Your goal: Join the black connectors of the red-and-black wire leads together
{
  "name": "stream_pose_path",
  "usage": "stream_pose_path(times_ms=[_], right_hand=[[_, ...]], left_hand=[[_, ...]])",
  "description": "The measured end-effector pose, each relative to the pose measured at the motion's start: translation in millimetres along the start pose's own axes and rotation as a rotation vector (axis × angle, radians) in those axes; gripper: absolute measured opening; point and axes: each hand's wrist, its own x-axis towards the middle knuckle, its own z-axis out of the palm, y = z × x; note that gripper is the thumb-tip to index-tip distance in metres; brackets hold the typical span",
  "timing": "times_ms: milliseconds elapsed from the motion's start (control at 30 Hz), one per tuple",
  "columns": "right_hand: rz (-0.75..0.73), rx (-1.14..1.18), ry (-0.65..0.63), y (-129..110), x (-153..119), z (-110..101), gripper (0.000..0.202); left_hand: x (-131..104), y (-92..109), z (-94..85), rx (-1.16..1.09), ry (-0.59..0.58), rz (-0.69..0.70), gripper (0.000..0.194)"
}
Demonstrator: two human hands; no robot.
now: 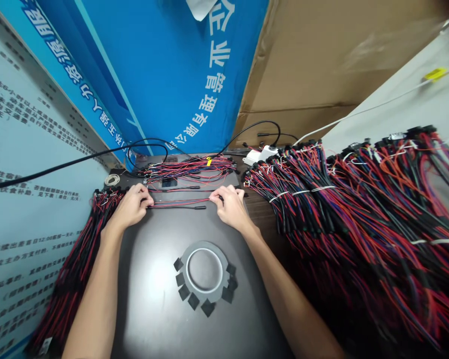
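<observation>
A thin wire harness (179, 202) of red and black wires stretches between my two hands, just above the dark grey work surface (153, 309). My left hand (134, 203) pinches its left end. At the right end my right hand (227, 203) pinches the wires between thumb and fingers. A black lead with a plug tip (200, 207) lies just below the stretched wires. Behind the hands, a bundle of red, black and blue wires (190, 167) with a yellow tag rests across the far edge.
A tape roll (205, 244) with black tape pieces stuck around its rim lies nearer to me. Large tied bundles of cables (344, 209) are heaped at the right; another bundle (78, 259) lies at the left. Blue printed board (164, 75) and cardboard (303, 60) stand behind.
</observation>
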Motion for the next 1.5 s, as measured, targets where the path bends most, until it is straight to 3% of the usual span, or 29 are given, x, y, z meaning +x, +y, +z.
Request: stream_pose_path(times_ms=[333, 467, 567, 633, 700, 767, 833, 1000, 1300, 1500], right_hand=[[-0.023, -0.013, -0.007, 2, 2, 2, 0.018], [-0.044, -0.006, -0.003, 4, 4, 3, 0.018], [-0.066, -0.013, -0.005, 5, 4, 3, 0.018], [-0.076, -0.022, -0.008, 5, 4, 3, 0.019], [-0.081, -0.031, -0.011, 4, 4, 3, 0.019], [-0.083, -0.036, -0.017, 2, 3, 1, 0.019], [-0.077, -0.036, -0.021, 1, 3, 0, 0.019], [-0.067, -0.019, -0.025, 0, 5, -2, 0.018], [-0.042, 0.007, 0.005, -1, 6, -3, 0.021], [-0.026, -0.022, -0.006, 2, 7, -2, 0.03]], left_hand=[[2, 6, 0.2, 0.07, -0.011, -0.06, 0.031], [6, 13, -8.5, 0.092, -0.095, -0.096, 0.029], [13, 34, -15.1, 0.136, -0.156, -0.092, 0.025], [21, 58, -12.6, 0.142, -0.085, -0.049, 0.024], [33, 85, -2.1, 0.108, 0.014, 0.022, 0.028], [45, 107, 14.1, -0.007, -0.025, 0.155, 0.028], [55, 120, 31.0, -0.133, -0.085, 0.202, 0.023], [69, 119, 53.1, -0.281, -0.135, 0.113, 0.012], [71, 124, 53.1, -0.22, -0.106, 0.051, 0.015], [72, 121, 53.9, -0.335, -0.101, -0.023, 0.015]])
